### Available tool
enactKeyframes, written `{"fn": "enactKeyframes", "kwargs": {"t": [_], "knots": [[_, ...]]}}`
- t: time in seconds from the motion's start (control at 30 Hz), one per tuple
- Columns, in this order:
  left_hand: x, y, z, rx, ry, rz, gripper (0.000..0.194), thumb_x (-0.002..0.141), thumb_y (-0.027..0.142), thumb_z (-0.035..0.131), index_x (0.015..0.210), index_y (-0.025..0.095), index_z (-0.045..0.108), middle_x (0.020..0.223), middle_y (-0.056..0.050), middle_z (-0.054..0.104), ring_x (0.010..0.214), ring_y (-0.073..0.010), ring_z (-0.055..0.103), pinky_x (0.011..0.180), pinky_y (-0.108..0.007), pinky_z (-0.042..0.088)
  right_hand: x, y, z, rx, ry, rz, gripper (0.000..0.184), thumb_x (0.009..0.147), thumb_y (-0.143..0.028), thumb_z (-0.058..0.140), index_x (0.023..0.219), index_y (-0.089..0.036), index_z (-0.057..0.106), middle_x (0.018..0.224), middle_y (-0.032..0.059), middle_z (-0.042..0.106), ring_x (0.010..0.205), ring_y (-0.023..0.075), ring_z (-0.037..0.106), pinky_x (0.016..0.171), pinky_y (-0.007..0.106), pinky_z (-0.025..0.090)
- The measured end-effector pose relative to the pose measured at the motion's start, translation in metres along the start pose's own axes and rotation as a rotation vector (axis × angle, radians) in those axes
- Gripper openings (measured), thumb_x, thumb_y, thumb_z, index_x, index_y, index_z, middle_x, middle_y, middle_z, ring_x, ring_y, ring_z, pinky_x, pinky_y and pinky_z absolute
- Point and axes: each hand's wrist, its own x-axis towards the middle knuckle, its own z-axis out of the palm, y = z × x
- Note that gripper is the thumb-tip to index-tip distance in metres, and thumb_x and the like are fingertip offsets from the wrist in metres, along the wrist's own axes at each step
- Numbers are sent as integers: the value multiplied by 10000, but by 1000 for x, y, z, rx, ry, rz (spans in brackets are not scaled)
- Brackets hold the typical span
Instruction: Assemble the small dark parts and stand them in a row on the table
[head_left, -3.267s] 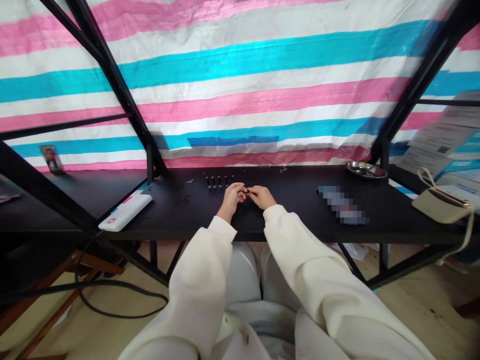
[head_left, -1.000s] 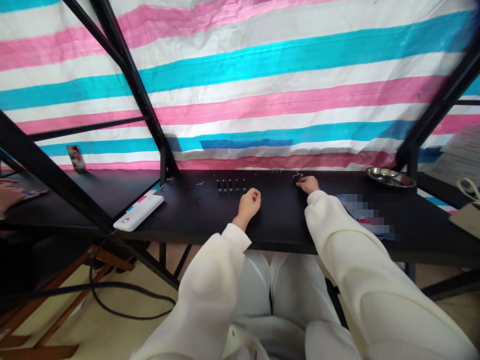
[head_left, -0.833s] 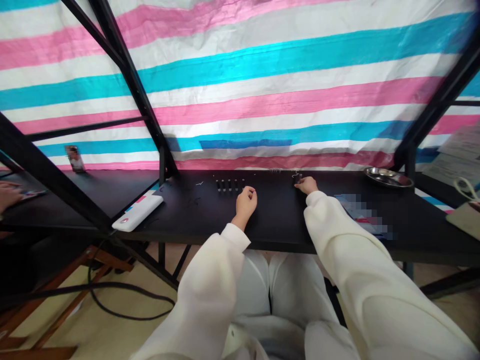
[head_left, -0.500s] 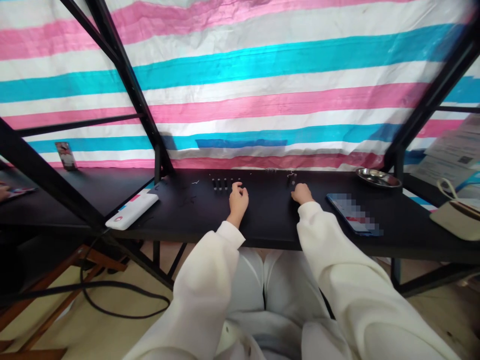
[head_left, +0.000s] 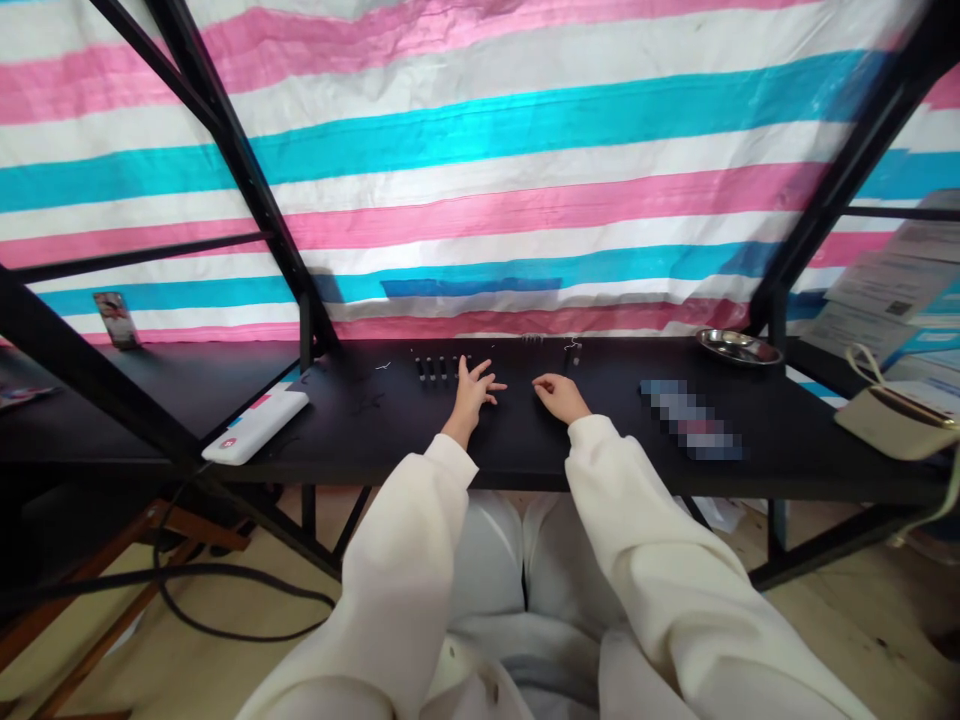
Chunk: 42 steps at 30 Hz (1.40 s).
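My left hand is over the black table with its fingers spread and nothing visible in them. Just left of its fingertips, several small black cylinders with grey ends stand in a row. My right hand faces it from the right, thumb and fingers pressed together. Whatever that pinch may hold is too small to make out. Behind the right hand lie a few tiny dark and grey pieces and a curly white scrap.
To the left lies a white box-shaped device. A round metal dish sits at the back right, with a pixelated flat object nearer me. A beige pouch lies far right. Black frame posts rise beside a striped sheet.
My right hand has moved left from the small pieces at the back right, towards my left hand. The fingers of my left hand have spread apart. The view has shifted slightly.
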Motion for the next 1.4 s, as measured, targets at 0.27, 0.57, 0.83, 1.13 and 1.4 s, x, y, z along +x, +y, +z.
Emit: {"fn": "enactKeyframes", "kwargs": {"t": [0.27, 0.57, 0.83, 1.13, 1.4], "knots": [[11, -7, 0, -132, -34, -33, 999, 757, 46, 522, 1372, 378, -191, 1459, -136, 234, 791, -159, 657, 484, -198, 486, -1, -1, 0, 32, -25, -13, 181, 737, -162, 509, 807, -173, 675, 767, 44, 673, 684, 147, 609, 732, 286, 483], [17, -8, 1, -164, -26, -29, 800, 739, 38, 558, 1386, 285, 158, 1477, -136, 174, 924, -179, 628, 622, -238, 521, -3, -8, -3, 16, -49, 5, 173, 740, -155, 513, 788, -175, 679, 760, 36, 678, 692, 142, 609, 730, 273, 472], [12, -5, -3, -6, 15, -23, 227, 736, 258, 649, 843, 92, 538, 713, -102, 661, 522, -98, 585, 480, -197, 429, -3, -8, -4, 89, -30, 38, 156, 725, -171, 526, 771, -176, 675, 729, 34, 667, 685, 150, 606, 737, 295, 479], [0, 1, -2, -79, -299, -79, 332, 735, 281, 647, 1024, 121, 608, 802, -57, 661, 511, -47, 547, 474, -167, 418, 0, -12, -1, 676, -134, 180, 376, 697, -421, 619, 975, -171, 573, 837, 62, 675, 612, 117, 604, 556, 254, 475], [-3, -1, 0, 9, -337, -130, 327, 722, 241, 662, 1008, 97, 598, 924, -132, 679, 549, -74, 593, 498, -180, 448, 0, -16, -1, 729, -39, 128, 403, 572, -490, 702, 768, -160, 578, 611, 6, 612, 550, 114, 563, 597, 290, 485]]}}
